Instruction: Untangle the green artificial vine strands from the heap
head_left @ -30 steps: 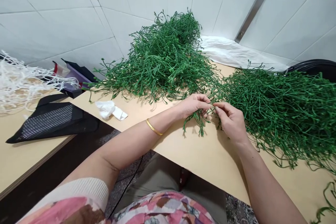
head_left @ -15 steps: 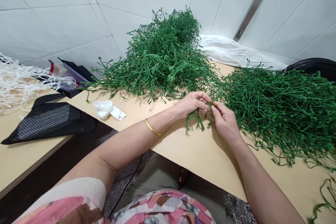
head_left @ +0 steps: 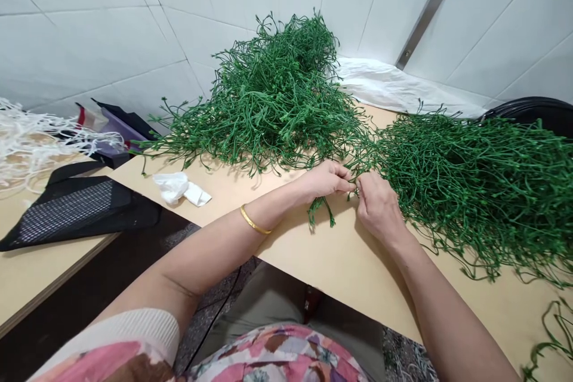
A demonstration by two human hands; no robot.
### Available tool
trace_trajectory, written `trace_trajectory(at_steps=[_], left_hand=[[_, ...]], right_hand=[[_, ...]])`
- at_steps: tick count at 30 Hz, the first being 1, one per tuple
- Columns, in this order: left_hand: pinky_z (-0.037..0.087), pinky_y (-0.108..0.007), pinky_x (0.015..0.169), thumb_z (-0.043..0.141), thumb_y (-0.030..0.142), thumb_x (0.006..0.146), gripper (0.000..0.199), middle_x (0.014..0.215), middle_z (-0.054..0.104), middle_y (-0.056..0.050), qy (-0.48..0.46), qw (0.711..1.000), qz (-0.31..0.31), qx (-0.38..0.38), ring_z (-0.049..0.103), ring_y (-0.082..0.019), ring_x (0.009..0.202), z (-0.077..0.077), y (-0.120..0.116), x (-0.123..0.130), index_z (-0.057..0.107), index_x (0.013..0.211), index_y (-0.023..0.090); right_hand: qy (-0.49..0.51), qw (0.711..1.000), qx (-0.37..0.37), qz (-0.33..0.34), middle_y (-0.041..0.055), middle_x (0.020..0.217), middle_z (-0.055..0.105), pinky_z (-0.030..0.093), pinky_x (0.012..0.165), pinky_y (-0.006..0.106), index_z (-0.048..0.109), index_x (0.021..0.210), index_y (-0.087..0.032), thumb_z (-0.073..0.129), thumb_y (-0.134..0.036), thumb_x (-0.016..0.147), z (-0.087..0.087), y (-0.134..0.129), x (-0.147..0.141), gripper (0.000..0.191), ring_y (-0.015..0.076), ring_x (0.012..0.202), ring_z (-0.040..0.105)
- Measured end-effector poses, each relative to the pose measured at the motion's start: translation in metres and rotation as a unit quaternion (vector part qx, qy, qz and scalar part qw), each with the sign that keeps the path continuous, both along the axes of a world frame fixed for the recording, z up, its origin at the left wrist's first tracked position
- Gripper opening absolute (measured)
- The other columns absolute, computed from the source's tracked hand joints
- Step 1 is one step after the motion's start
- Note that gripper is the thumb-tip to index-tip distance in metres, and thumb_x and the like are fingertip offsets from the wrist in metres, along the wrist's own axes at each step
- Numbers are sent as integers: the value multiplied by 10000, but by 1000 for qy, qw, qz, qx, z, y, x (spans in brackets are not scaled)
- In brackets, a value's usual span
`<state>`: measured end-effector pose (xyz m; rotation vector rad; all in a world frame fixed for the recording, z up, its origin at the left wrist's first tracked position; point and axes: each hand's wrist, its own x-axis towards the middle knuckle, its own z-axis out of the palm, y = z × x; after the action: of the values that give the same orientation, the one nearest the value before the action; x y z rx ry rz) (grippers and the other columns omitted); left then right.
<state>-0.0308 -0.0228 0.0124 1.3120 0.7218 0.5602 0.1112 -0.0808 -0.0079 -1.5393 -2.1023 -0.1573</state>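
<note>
My left hand (head_left: 329, 180) is closed on a small piece of green plastic plant stem (head_left: 323, 210), whose forked tips hang below the fingers over the tabletop. Close against it, my right hand (head_left: 378, 203) pinches the same green strand, its fingers curled with the back of the hand towards me. The exact point where the two hands meet on the stem is mostly hidden by the fingers. Just behind them rises a large heap of green plastic stems (head_left: 277, 101). Another thick bundle of green stems (head_left: 478, 185) lies to the right of my right hand.
Crumpled white tissue (head_left: 179, 188) lies left on the wooden table (head_left: 313, 262). A black mesh pouch (head_left: 76, 206) and white strands (head_left: 40, 143) occupy a second table at left. White plastic sheeting (head_left: 380, 80) runs along the tiled wall under a metal bracket (head_left: 425, 18). Loose stems (head_left: 553, 334) lie front right.
My right hand has turned over and its fingers have curled in more tightly. My left fingers have closed further on the stem, and the hanging tips have shifted slightly left.
</note>
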Motion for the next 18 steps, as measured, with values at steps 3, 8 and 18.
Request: trace_trajectory(at_steps=[3, 8, 18], left_hand=[[122, -201, 418, 706, 231, 574, 264, 427, 364, 52, -27, 998, -59, -25, 248, -10, 398, 2, 4, -6, 483, 490, 118], [131, -196, 415, 726, 271, 560, 268, 422, 379, 49, -80, 986, -128, -76, 246, -12, 393, 3, 6, -9, 505, 527, 123], [352, -184, 480, 687, 141, 587, 193, 549, 566, -12, -154, 981, -7, -122, 461, -41, 467, -4, 5, -1, 497, 564, 112]], right_hand=[[102, 994, -30, 26, 3, 619, 378, 272, 563, 284, 330, 645, -216, 326, -190, 844, 7, -3, -1, 200, 145, 586, 338], [360, 911, -180, 88, -30, 563, 349, 277, 497, 252, 358, 626, -211, 377, -390, 871, 16, -8, 0, 304, 109, 526, 318], [628, 753, -178, 78, -76, 552, 232, 394, 518, 250, 426, 698, -224, 500, -444, 800, 21, -3, 8, 253, 73, 440, 281]])
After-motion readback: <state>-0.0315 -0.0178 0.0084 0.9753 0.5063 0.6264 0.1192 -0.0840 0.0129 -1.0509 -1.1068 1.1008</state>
